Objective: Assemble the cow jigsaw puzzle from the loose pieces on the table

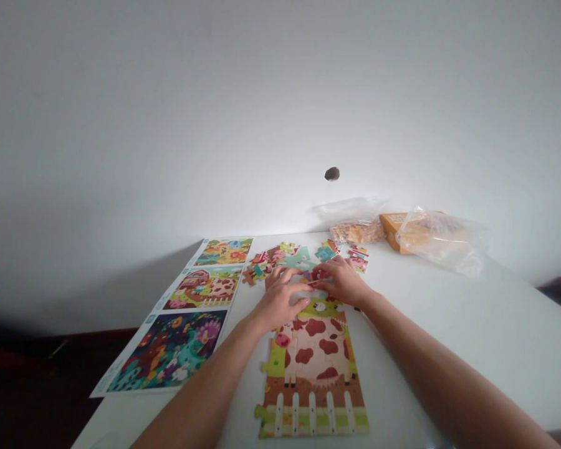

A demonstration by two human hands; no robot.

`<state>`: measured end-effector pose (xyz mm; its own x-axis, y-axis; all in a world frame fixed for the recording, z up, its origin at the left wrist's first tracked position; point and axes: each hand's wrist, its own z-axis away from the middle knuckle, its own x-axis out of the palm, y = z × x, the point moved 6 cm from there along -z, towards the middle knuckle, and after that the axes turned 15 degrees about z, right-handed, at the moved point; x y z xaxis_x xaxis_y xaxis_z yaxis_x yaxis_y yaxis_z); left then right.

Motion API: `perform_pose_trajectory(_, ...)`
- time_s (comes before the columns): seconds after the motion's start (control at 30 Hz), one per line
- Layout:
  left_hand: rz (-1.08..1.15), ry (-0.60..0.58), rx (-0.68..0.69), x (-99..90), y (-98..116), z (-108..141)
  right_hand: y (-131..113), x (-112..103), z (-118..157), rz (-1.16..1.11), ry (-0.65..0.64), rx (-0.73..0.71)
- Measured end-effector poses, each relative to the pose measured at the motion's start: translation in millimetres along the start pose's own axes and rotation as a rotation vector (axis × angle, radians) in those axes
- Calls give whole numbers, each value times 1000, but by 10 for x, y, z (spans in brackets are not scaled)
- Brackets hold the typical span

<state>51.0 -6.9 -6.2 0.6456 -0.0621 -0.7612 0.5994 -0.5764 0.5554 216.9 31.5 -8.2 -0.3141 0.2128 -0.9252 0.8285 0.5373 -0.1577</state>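
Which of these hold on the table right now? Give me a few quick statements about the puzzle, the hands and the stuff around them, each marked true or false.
1. The printed pictures lie to the left of the joined puzzle. True.
2. The joined puzzle shows a big pig. False: it shows a cow, brown-patched, with a white fence below.
3. The left hand and right hand are close together at the puzzle's far end. True.
4. The orange box stands left of the hands. False: it is to their right, partly covered by a clear bag.
5. The puzzle's left edge has tabs with nothing joined to them. True.
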Motion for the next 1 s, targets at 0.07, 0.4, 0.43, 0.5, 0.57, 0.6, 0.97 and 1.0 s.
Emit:
perform_pose_trajectory(0.07,4,1,2,-6,-4,1,23,-34,-13,-10,22,8)
perform_pose_trajectory(0.4,24,-24,-4,-1,-9,3,590,-334,25,224,151,291)
perform_pose_trajectory(0.43,22,-26,-6,-1,-7,4,637,-351,41,235,142,328)
perform_pose_trajectory(0.5,20,-29,-10,-3,-3,4,684,-383,63,218,128,370)
perform_pose_trajectory(0.57,22,-31,-14,-7,0,3,673,-387,63,163,90,356)
perform_pose_trajectory(0.6,25,-31,-14,-9,1,2,654,-374,57,142,59,333)
perform_pose_trajectory(0.97,26,-18,8,2,-7,12,590,-175,24,234,-15,268)
perform_pose_trajectory(1.0,19,-9,14,-2,-10,9,553,-162,17,226,1,236)
